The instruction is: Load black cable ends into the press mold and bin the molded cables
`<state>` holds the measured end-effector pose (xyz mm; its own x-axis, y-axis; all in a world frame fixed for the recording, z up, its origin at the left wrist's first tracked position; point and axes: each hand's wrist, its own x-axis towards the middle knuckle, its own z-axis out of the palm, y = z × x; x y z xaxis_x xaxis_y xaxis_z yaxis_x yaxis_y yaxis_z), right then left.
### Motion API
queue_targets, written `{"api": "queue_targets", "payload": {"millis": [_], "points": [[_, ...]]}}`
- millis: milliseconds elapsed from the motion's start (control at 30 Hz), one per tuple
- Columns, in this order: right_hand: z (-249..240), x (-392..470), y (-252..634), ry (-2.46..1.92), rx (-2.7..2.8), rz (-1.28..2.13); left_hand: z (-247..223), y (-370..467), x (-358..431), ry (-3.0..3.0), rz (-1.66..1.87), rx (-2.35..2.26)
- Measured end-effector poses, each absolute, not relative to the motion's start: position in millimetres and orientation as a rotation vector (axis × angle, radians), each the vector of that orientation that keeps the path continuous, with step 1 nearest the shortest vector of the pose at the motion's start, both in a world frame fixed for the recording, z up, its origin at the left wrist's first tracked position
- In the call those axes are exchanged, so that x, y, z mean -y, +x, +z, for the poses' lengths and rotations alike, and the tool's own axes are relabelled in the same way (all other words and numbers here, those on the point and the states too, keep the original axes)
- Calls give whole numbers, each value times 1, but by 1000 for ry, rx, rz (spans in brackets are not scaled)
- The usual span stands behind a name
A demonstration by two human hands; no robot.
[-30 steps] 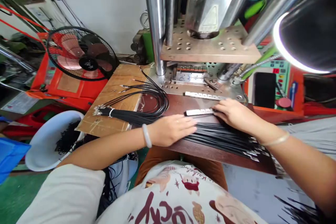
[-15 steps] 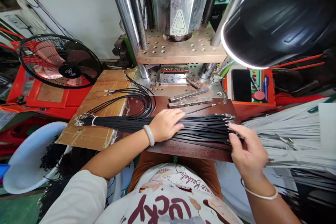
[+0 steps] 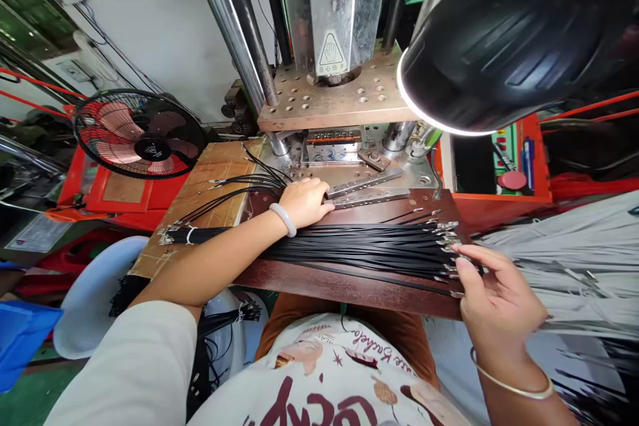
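Observation:
A wide row of flat black cables [image 3: 369, 246] with metal end fittings lies across the brown board. My left hand [image 3: 305, 203] is curled over the bend of a looped bunch of black cables [image 3: 264, 180], its fingertips beside the near ends of two drilled metal bars [image 3: 369, 198]. The palm hides what exactly is in its grip. At the right end of the row, my right hand [image 3: 499, 289] pinches with thumb and forefinger at the metal cable ends [image 3: 448, 239]; the fingers partly cover the held end.
Behind the board stands a press [image 3: 334, 103] with a small metal fixture [image 3: 332, 145] on its bed. A black lamp [image 3: 479, 46] hangs at right above white cables [image 3: 574, 253]. Cardboard [image 3: 219, 156], a fan [image 3: 144, 136] and a white tub [image 3: 84, 313] are at left.
My left hand has moved up and left off the flat row, onto the looped cables. My right hand stays at the cable ends, which look more spread out. The view has shifted slightly.

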<state>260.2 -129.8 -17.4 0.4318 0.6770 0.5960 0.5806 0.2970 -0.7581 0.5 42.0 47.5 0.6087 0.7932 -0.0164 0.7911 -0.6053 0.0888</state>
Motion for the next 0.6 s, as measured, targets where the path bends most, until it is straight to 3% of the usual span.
{"api": "queue_targets", "payload": {"millis": [133, 300, 400, 600], "points": [[-19, 132, 262, -1380, 1257, 113, 40, -1, -43, 2924, -56, -1247], [-18, 133, 261, -1375, 1258, 98, 36, -7, -40, 2706, 6, -1517], [-18, 132, 261, -1367, 1252, 69, 35, -9, -41, 2794, -67, -1359], [-19, 134, 261, -1383, 1262, 98, 34, -6, -44, 2722, 58, -1391]]}}
